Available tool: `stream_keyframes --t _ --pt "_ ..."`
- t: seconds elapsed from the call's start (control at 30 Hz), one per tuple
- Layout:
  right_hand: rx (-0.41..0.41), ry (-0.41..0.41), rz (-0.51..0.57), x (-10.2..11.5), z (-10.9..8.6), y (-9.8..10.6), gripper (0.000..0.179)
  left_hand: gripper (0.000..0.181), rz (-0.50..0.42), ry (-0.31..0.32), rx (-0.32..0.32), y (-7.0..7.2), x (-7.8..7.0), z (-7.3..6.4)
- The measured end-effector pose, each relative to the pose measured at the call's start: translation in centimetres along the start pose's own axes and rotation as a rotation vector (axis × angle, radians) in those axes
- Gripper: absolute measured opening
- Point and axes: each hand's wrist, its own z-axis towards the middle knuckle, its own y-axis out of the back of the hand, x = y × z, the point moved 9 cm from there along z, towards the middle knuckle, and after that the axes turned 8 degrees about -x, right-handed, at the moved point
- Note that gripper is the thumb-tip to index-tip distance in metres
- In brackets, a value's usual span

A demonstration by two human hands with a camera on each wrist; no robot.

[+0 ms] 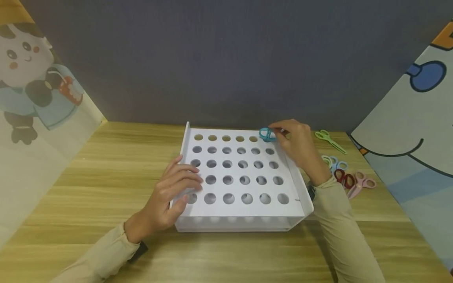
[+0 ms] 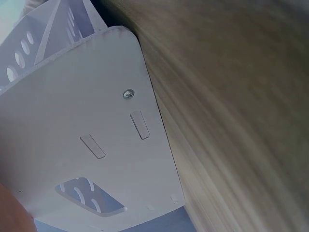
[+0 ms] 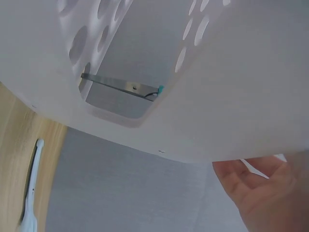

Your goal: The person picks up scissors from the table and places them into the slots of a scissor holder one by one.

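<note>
Green scissors [image 1: 329, 139] lie near the worktop [image 1: 106, 177]'s far right corner; red scissors [image 1: 345, 178] and pink scissors [image 1: 360, 182] near its right edge. A wall [image 1: 226, 59] lines the far edge.

Left hand [image 1: 168, 195] nearer, loosely outspread; right hand [image 1: 298, 143] farther forward, pinching; sleeved forearms [image 1: 341, 232] angled inward.

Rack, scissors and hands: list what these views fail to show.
Head view: blades of the teal scissors, hidden by the rack.
Left wrist view: most of the left hand, cut off by the frame's edges.
Right wrist view: fingertips of the right hand, hidden by the rack.
</note>
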Motion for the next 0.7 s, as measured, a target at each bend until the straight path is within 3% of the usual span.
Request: stream_keyframes --t 0.23,0.7 --pt "-0.017 0.028 -0.009 0.3 0.2 0.5 0.02 0.039 0.002 -0.005 -0.007 0.2 -0.1 0.2" --pt "-0.032 -0.021 -0.059 -0.5 -0.9 3.1 0.02 0.037 0.005 -0.001 -0.002 0.0 0.0 0.1"
